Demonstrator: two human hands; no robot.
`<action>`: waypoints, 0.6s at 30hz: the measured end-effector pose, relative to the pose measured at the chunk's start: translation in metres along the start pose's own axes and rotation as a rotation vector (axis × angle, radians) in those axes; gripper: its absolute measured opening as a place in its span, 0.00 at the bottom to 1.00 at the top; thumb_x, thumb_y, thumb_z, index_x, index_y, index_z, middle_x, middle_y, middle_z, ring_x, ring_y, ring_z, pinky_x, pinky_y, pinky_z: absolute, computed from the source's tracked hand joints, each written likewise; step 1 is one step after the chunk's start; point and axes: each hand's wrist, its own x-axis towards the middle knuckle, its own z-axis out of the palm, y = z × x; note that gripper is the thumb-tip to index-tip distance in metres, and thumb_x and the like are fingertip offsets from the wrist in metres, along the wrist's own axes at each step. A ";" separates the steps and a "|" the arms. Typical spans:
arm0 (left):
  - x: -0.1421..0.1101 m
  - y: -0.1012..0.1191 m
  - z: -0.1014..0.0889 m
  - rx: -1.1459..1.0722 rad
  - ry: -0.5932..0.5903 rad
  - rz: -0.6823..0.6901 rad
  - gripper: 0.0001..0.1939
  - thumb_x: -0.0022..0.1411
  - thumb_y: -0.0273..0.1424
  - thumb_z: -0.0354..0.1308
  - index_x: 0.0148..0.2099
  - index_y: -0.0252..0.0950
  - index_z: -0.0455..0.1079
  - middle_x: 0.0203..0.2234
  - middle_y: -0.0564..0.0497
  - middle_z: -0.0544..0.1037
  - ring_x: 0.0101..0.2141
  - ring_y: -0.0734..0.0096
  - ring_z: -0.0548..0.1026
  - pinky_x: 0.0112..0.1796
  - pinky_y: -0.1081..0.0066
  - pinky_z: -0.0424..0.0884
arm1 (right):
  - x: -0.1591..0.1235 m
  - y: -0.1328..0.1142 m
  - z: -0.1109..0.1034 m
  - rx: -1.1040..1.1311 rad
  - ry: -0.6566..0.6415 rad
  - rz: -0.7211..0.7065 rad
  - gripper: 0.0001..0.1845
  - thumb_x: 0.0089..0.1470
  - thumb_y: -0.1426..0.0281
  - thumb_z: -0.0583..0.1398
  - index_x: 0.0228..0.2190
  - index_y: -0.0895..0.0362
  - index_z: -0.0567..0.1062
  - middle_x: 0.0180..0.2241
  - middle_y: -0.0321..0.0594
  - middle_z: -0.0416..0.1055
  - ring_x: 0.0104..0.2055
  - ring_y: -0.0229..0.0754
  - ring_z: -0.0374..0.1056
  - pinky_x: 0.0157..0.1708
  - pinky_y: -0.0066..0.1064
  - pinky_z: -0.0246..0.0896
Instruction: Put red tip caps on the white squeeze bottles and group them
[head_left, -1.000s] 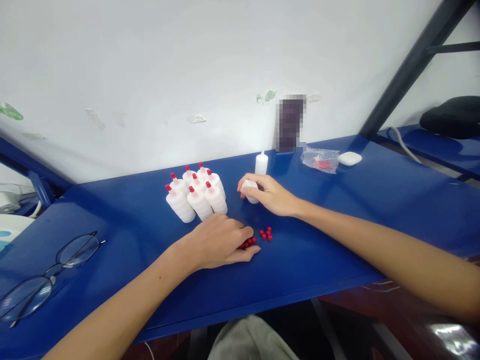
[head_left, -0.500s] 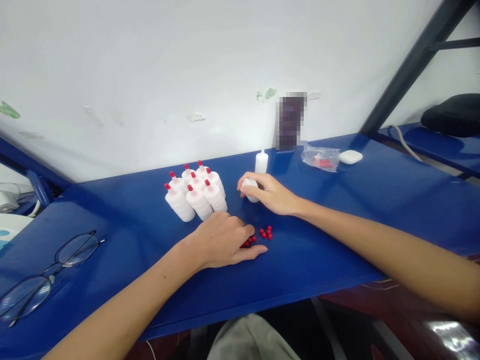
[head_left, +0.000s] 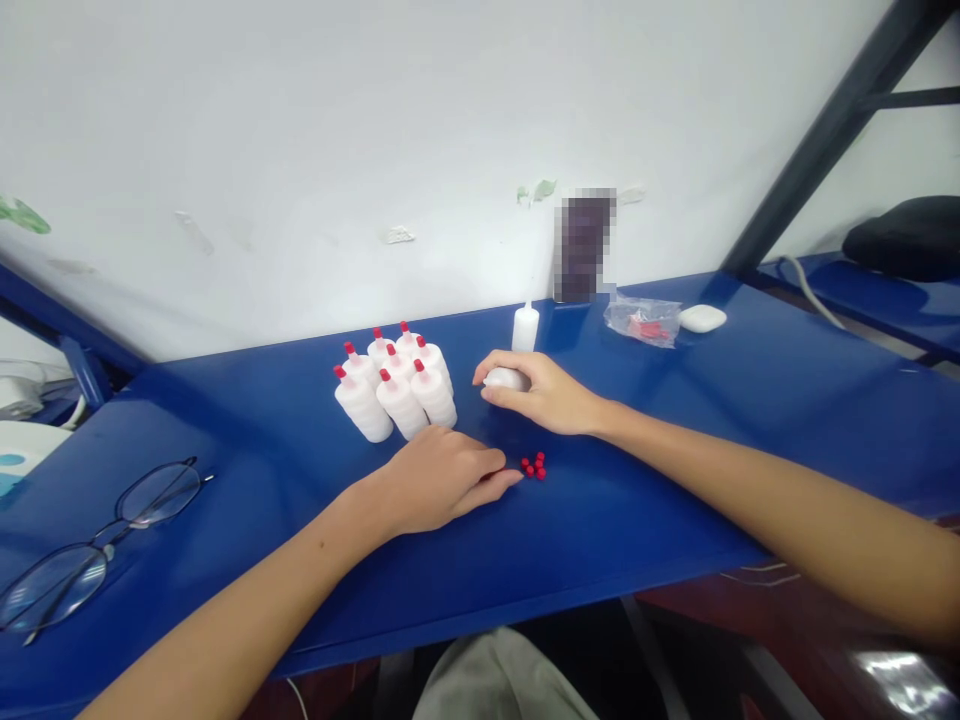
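My right hand (head_left: 544, 392) is wrapped round a small white squeeze bottle (head_left: 507, 379), which lies tilted with its tip pointing left. Low over the table, my left hand (head_left: 450, 480) has its thumb and fingers drawn together; what they hold, if anything, is hidden. Just beyond its fingertips lie several small red caps (head_left: 534, 466). A group of white bottles (head_left: 396, 385) with red caps on their nozzles stands upright behind my left hand. One more white bottle (head_left: 526, 329), without a cap, stands behind my right hand.
On the blue table (head_left: 645, 520), a clear plastic bag (head_left: 643, 320) with red pieces lies beside a white rounded object (head_left: 703, 318) at the back right. A blurred dark upright item (head_left: 583, 246) leans on the wall. Eyeglasses (head_left: 105, 550) lie at the left.
My left thumb and fingers have closed together, and the red caps beneath them are now hidden. In my right hand the bottle has tipped over to the left.
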 end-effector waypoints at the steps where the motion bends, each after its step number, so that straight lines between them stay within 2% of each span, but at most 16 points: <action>1: -0.002 -0.001 0.000 -0.037 0.035 -0.007 0.23 0.74 0.38 0.43 0.27 0.34 0.64 0.19 0.55 0.70 0.19 0.77 0.65 0.24 0.72 0.54 | -0.001 0.000 -0.001 -0.038 -0.020 -0.022 0.10 0.58 0.66 0.57 0.40 0.56 0.74 0.39 0.38 0.73 0.37 0.39 0.66 0.38 0.31 0.59; 5: -0.006 -0.007 0.003 -0.103 0.279 -0.056 0.22 0.72 0.35 0.46 0.24 0.34 0.58 0.16 0.57 0.63 0.18 0.80 0.59 0.23 0.73 0.53 | -0.004 -0.004 -0.005 -0.228 -0.102 -0.088 0.07 0.57 0.69 0.56 0.36 0.56 0.73 0.36 0.38 0.71 0.36 0.39 0.64 0.38 0.31 0.56; 9: -0.007 -0.010 0.006 -0.108 0.497 -0.082 0.21 0.71 0.33 0.48 0.24 0.35 0.55 0.15 0.59 0.57 0.17 0.82 0.54 0.21 0.74 0.50 | -0.007 -0.011 -0.009 -0.188 -0.197 -0.109 0.07 0.57 0.68 0.54 0.30 0.57 0.70 0.32 0.36 0.69 0.32 0.38 0.62 0.33 0.30 0.52; 13: -0.006 -0.007 0.007 -0.120 0.571 -0.025 0.19 0.71 0.30 0.49 0.25 0.35 0.54 0.16 0.60 0.56 0.17 0.83 0.53 0.20 0.76 0.51 | -0.012 -0.015 -0.009 -0.164 -0.288 -0.102 0.18 0.62 0.59 0.50 0.28 0.57 0.68 0.25 0.33 0.65 0.27 0.35 0.58 0.30 0.29 0.48; 18: -0.005 -0.006 0.008 -0.084 0.591 0.035 0.18 0.70 0.29 0.50 0.26 0.35 0.55 0.16 0.60 0.57 0.18 0.82 0.54 0.21 0.74 0.51 | -0.014 -0.020 -0.006 -0.161 -0.307 -0.098 0.25 0.65 0.54 0.44 0.24 0.57 0.64 0.21 0.30 0.58 0.23 0.33 0.52 0.28 0.29 0.45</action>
